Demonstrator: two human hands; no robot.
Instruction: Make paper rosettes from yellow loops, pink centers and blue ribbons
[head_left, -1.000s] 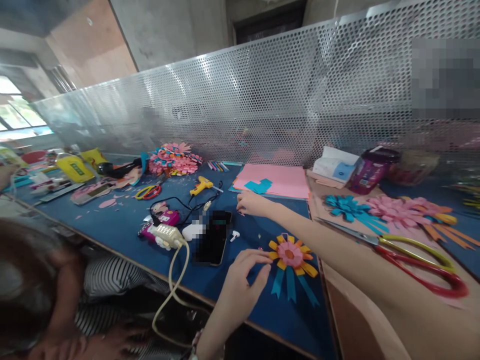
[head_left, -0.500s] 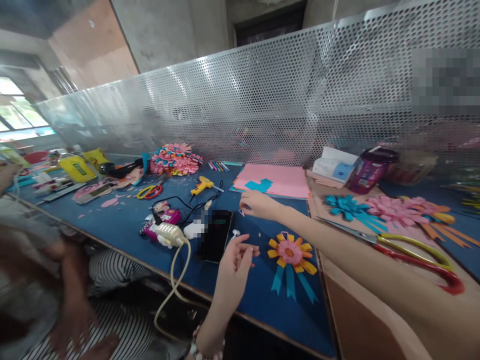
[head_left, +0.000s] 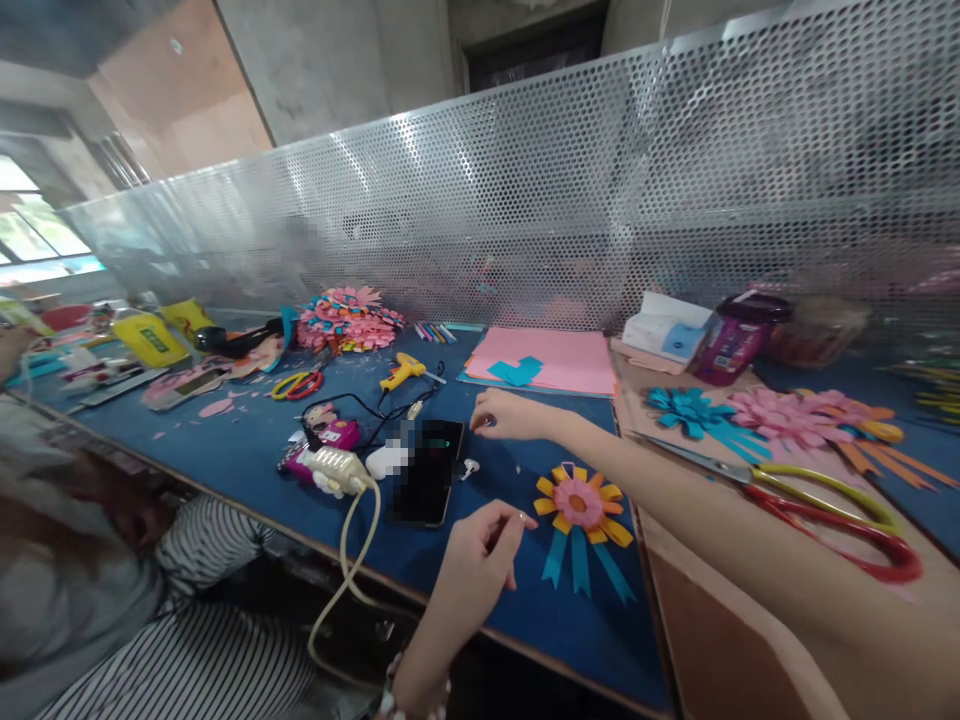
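Observation:
My left hand [head_left: 484,550] is over the blue tabletop near its front edge. Its thumb and index finger are pressed together; anything between them is too small to name. Just right of it lies a paper flower rosette [head_left: 580,503] with a pink centre, yellow and orange loops and blue tails. Farther back, my right hand [head_left: 514,415] has its fingers curled down in front of the pink paper stack [head_left: 559,360]; what they hold, if anything, is hidden. A white earbud [head_left: 470,467] rests between my hands, beside a dark phone [head_left: 435,475].
Left of the phone are a power strip [head_left: 337,468] and a yellow glue gun [head_left: 403,372]. Behind stands a pile of paper flowers [head_left: 349,320]. Large scissors [head_left: 817,505] and more flowers [head_left: 787,418] lie right. Another person [head_left: 67,570] sits left. A perforated metal screen [head_left: 525,200] borders the table.
My left hand has moved down and right toward the rosette, its fingers closing. My right hand has shifted slightly left; the small pink strip at its fingertips no longer shows.

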